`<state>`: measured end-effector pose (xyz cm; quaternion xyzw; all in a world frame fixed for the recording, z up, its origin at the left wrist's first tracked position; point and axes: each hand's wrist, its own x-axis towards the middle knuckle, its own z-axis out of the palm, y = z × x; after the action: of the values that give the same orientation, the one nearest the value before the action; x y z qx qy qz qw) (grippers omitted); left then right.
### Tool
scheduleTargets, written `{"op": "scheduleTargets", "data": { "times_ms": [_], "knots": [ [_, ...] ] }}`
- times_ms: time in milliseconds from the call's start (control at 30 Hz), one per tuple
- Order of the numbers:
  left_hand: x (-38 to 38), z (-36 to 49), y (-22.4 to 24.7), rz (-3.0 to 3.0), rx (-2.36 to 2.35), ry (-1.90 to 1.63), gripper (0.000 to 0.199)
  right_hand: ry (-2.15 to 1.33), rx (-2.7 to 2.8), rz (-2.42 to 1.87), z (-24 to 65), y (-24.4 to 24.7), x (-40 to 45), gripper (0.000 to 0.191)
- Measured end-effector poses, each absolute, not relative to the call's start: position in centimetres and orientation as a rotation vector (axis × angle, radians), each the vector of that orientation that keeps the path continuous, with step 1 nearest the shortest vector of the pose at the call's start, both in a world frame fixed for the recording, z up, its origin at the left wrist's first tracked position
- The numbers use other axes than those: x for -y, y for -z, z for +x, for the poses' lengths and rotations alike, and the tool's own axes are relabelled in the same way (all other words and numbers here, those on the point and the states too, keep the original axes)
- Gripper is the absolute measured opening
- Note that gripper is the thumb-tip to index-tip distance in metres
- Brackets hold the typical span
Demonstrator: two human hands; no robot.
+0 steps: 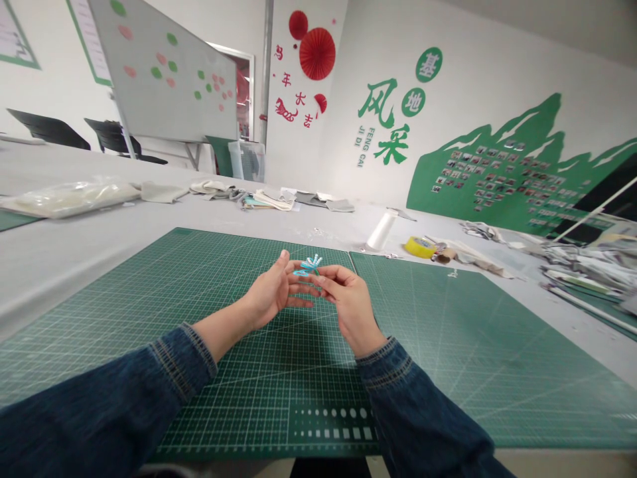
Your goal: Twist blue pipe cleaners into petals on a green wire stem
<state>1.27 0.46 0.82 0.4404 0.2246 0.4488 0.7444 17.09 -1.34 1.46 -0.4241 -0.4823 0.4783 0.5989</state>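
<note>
Above the green cutting mat [209, 372], a small blue and white beaded piece [312, 263] with a green stem-like part is pinched between the thumb and finger of my right hand [348, 299]. My left hand [279, 289] is beside it on the left, thumb up and fingers spread behind the piece. Whether the left fingertips touch the blue part cannot be made out. Both hands are raised over the mat, and their fingertips are close together.
A second green mat [478, 358] lies to the right. Beyond the mats are a white roll [381, 230], yellow tape [419, 247], fabric scraps [271, 199] and a plastic-wrapped bundle [74, 199]. More cloth and rods lie at the far right.
</note>
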Motion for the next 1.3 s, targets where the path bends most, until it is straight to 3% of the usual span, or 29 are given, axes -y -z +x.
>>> {"op": "scheduleTargets", "data": {
  "times_ms": [200, 400, 667, 933, 1100, 1300],
  "knots": [
    [-0.6, 1.1, -0.5, 1.104, -0.536, -0.837, 0.063, -1.1, 1.109, -0.982, 17.3, -1.5, 1.3, 0.012],
    [-0.7, 1.1, -0.3, 1.161, -0.631, -0.928, 0.029, -1.087, 1.089, -0.97, 17.7, -1.1, 0.9, 0.014],
    [-0.7, 1.1, -0.6, 1.389, -0.857, -0.991, 0.024, -1.036, 1.096, -1.013, 17.7, -0.8, 0.8, 0.014],
    [0.6, 1.2, -0.9, 2.013, -1.042, -1.295, 0.002, -0.858, 1.14, -1.14, 17.9, 0.1, 0.1, 0.011],
    [1.7, 1.1, -2.1, 2.089, -0.849, -1.357, 0.013, -0.561, 1.313, -1.232, 18.1, 0.1, 0.1, 0.007],
    [1.5, 0.3, -3.1, 2.235, -0.878, -1.308, 0.015, -0.16, 1.829, -1.249, 18.0, -0.5, 1.1, 0.016]
  ]
}}
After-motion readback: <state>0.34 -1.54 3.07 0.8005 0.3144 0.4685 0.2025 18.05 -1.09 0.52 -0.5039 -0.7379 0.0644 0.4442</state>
